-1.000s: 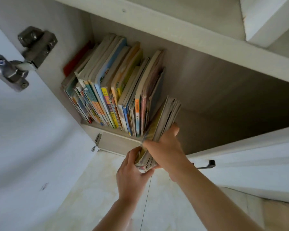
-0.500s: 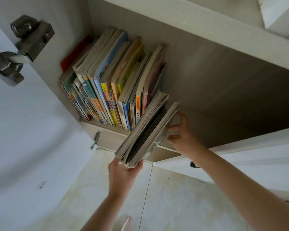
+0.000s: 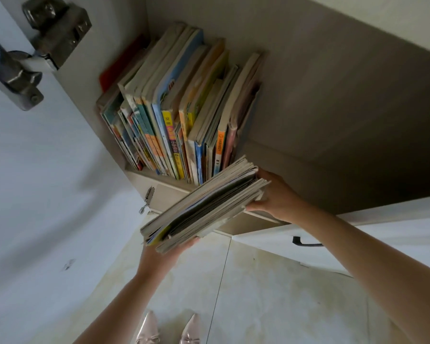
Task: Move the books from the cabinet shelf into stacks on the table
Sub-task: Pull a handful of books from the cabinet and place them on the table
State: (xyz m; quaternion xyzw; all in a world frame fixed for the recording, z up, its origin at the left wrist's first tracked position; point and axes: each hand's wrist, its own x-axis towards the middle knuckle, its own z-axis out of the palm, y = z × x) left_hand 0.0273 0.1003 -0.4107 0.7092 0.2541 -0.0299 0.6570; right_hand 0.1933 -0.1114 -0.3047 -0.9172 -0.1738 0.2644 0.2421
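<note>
Since the earlier frame the bundle of books (image 3: 204, 207) has tipped flatter and come further off the shelf (image 3: 164, 187), now at frame centre. The left hand (image 3: 164, 254) cups its lower end; the right hand (image 3: 276, 194) grips the upper end. Best to keep both ends supported so loose covers don't slide out.

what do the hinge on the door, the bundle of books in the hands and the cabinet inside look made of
Hinge: metal, dull grey with soft glints and a screw head.
Bundle of books: paper, thin soft covers, matte, with worn, uneven page edges.
Cabinet interior: probably laminated board, matte beige-grey with a faint grain; the look can't confirm solid wood.
</note>
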